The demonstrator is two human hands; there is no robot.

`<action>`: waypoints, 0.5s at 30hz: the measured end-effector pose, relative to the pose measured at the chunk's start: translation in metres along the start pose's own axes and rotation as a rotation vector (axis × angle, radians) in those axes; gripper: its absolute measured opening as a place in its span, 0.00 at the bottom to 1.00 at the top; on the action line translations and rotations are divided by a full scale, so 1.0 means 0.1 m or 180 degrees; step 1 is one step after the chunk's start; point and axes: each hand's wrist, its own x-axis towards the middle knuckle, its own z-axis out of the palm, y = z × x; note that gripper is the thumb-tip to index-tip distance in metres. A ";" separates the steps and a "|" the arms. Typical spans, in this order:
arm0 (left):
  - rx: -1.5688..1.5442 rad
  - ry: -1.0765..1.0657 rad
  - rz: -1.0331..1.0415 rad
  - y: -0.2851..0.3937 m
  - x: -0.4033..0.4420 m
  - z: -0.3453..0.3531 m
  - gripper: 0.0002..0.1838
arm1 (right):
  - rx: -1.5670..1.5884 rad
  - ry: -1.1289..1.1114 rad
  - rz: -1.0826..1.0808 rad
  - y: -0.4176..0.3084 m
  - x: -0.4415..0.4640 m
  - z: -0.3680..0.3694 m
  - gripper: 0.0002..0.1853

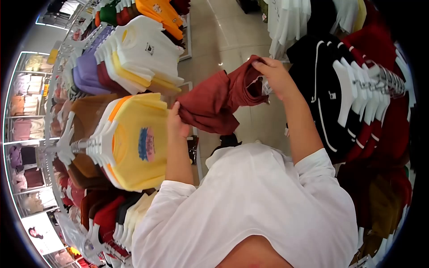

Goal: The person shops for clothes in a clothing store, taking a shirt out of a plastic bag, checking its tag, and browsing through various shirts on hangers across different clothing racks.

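A rust-red garment (214,100) hangs bunched in the air between my two hands, in front of my chest. Whether it is a top or shorts I cannot tell. My left hand (178,123) grips its lower left end, fingers partly hidden by the cloth. At the other end, my right hand (275,76) pinches the edge of an opening, thumb on top. A pale label (265,85) shows at that opening, close to my right fingers. Just left of my left hand hangs a yellow T-shirt (138,143) with a blue and pink print.
Racks of clothes on white hangers (353,89) flank me. Black jackets (321,94) with white piping hang on the right. White and yellow shirts (143,49) hang at the upper left. A shiny tiled floor (219,35) runs ahead between the racks. Lit shelves (29,102) line the far left.
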 end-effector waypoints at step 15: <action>0.2582 -0.2067 0.2290 1.16 1.83 1.69 0.26 | -0.0838 0.0068 -0.0699 -1.03 2.31 1.22 0.14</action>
